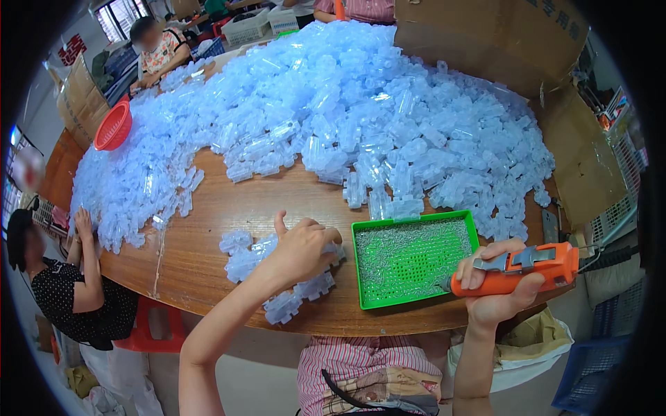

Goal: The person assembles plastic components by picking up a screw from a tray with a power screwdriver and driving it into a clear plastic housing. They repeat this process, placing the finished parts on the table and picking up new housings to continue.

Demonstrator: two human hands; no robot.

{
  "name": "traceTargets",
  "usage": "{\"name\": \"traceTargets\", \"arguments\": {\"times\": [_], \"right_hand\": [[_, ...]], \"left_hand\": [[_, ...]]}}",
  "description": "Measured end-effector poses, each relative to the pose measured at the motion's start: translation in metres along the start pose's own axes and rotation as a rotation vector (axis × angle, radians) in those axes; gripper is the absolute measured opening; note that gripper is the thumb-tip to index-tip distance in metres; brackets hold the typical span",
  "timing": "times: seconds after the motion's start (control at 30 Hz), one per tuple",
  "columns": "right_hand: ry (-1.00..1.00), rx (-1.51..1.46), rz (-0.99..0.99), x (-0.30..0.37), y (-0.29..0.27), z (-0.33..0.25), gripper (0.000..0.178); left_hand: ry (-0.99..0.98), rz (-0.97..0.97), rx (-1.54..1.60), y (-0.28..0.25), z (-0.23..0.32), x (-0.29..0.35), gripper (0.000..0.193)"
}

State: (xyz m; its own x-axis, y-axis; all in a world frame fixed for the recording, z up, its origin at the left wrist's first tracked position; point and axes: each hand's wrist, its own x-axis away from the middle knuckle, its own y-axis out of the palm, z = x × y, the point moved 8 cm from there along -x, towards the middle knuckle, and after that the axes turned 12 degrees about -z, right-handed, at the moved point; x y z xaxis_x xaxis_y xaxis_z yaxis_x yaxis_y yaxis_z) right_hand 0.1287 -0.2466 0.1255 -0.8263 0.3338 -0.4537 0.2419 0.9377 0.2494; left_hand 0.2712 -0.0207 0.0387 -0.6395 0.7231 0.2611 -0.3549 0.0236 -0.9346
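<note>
My left hand (302, 251) is over a small group of clear bluish plastic parts (243, 263) near the table's front edge. Its little finger sticks up while the other fingers curl down, closed around a clear plastic part (337, 254) partly hidden beneath them. In my right hand (501, 284) is an orange electric screwdriver (517, 269), gripped around its body with a metal lever on top. The screwdriver's tip points left over the right side of a green tray (358, 277). Many small silvery screws (395, 243) are spread in the tray.
A large heap of clear plastic parts (333, 90) covers the far side of the wooden table (208, 208). A red basket (114, 126) stands at the heap's left. Cardboard (485, 41) walls the right side. Co-workers (76, 291) sit at left and far left; a cord trails from the screwdriver.
</note>
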Motion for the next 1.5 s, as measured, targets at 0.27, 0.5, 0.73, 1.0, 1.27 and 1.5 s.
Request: {"name": "traceTargets", "arguments": {"times": [0.27,0.5,0.73,1.0,1.27,1.5], "right_hand": [[-0.024,-0.007,0.005,-0.004,0.008,0.0,0.074],[-0.027,0.012,0.019,0.001,0.003,0.0,0.074],[0.006,0.015,0.023,0.001,-0.008,0.006,0.074],[0.084,0.023,-0.076,-0.005,0.003,0.012,0.055],[0.168,0.074,-0.172,-0.017,-0.003,0.022,0.036],[0.176,0.01,-0.109,-0.009,0.008,0.053,0.072]], "left_hand": [[-0.141,0.595,0.221,-0.076,-0.063,-0.059,0.042],[-0.041,0.53,-0.041,-0.074,-0.059,-0.073,0.048],[0.3,0.451,0.676,-0.053,-0.012,0.0,0.054],[0.474,0.174,1.314,-0.003,0.034,0.037,0.045],[0.537,0.257,0.888,0.032,0.081,0.047,0.054],[0.343,0.201,0.554,0.051,0.102,0.047,0.097]]}}
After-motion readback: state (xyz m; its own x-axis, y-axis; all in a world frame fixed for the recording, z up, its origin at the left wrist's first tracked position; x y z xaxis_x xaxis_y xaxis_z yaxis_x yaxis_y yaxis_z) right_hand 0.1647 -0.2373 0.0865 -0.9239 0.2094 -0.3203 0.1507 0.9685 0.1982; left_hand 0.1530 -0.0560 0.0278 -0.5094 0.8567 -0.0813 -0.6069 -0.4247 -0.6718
